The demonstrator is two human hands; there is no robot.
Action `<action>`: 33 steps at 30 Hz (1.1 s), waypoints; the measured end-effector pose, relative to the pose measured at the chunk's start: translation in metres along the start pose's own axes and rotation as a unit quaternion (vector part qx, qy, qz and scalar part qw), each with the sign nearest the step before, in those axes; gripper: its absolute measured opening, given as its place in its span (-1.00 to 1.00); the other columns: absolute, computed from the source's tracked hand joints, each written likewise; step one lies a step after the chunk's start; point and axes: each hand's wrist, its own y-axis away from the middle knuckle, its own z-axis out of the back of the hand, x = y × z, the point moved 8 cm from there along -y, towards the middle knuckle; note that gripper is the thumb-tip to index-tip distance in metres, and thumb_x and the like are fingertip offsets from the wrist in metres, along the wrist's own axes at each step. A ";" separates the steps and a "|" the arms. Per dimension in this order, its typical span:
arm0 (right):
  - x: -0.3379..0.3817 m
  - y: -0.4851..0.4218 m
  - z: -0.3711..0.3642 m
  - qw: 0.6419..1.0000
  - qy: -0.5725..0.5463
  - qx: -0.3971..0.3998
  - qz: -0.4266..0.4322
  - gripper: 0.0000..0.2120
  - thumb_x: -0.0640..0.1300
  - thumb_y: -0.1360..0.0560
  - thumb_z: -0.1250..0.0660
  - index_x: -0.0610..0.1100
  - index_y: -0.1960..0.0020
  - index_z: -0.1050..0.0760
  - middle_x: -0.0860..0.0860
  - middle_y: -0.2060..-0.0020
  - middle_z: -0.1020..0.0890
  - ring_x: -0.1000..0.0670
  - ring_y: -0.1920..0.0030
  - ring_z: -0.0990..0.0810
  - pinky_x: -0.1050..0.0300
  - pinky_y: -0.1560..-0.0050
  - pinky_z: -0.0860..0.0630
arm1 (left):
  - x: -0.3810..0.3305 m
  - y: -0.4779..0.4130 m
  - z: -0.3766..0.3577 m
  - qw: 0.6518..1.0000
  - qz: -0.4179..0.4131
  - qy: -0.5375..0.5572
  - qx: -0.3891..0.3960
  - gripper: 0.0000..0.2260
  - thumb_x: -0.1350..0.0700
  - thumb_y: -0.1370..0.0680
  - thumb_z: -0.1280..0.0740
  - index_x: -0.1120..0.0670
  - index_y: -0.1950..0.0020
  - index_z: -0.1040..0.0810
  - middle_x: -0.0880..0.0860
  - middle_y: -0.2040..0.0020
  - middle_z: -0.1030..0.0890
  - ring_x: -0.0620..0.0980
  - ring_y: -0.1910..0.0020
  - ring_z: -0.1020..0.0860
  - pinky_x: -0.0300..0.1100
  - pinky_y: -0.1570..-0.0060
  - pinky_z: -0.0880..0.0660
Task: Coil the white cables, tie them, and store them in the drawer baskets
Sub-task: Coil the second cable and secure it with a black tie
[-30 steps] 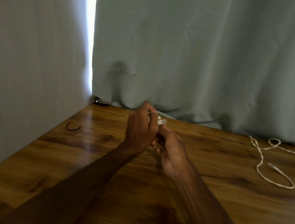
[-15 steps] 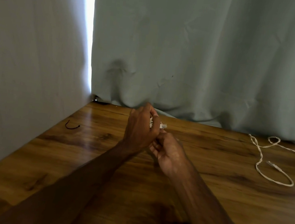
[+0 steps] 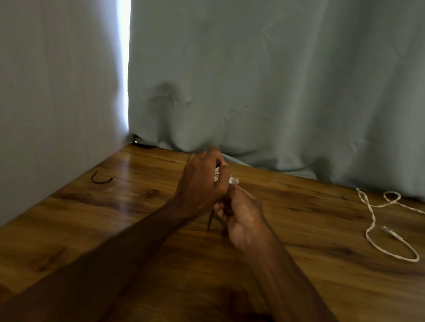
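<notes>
My left hand [image 3: 203,183] grips a small coiled white cable [image 3: 216,175] above the middle of the wooden table [image 3: 297,289]; most of the coil is hidden in the fist. Its clear plug end [image 3: 233,181] sticks out to the right. My right hand [image 3: 242,217] is pressed against the left one from below, fingers curled at the bundle, and a thin dark tie [image 3: 210,220] hangs down between the hands. A second white twisted cable [image 3: 373,227] lies loose on the table at the right.
A short black tie [image 3: 101,180] lies on the table near the left curtain. Grey-green curtains [image 3: 295,77] close off the back and left sides. No drawer or basket is in view.
Both hands have stayed together over the table with small finger movements on the bundle. The dark tie now hangs visibly below them.
</notes>
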 end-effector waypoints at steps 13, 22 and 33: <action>0.000 0.001 -0.005 0.999 -0.048 0.024 -0.008 -0.81 -0.32 -0.54 -0.38 -0.17 -0.11 -0.66 -0.09 0.06 -0.73 -0.01 0.10 -0.67 0.11 0.11 -0.64 | -0.003 -0.002 0.003 0.999 -0.014 0.028 0.014 -0.89 0.07 -0.50 -0.24 0.11 0.13 -0.47 0.03 0.28 -0.58 0.01 0.33 -0.54 -0.04 0.22 -0.47; 0.002 0.005 -0.008 0.999 -0.020 0.040 0.017 -0.87 -0.23 -0.56 -0.43 -0.17 -0.08 -0.70 -0.12 0.02 -0.76 -0.02 0.08 -0.69 0.10 0.12 -0.66 | -0.002 -0.003 0.010 1.000 -0.015 0.010 -0.013 -0.89 0.16 -0.54 -0.25 0.04 0.16 -0.35 -0.03 0.36 -0.43 -0.04 0.41 -0.41 -0.19 0.26 -0.24; 0.012 0.009 -0.005 0.998 0.020 0.036 0.054 -0.83 -0.27 -0.57 -0.37 -0.14 0.16 -0.67 -0.07 0.25 -0.74 0.01 0.22 -0.70 0.11 0.14 -0.68 | 0.001 -0.002 0.004 1.000 0.009 0.017 -0.003 -0.86 0.13 -0.56 -0.24 0.07 0.20 -0.37 0.04 0.37 -0.47 0.01 0.42 -0.43 -0.19 0.32 -0.23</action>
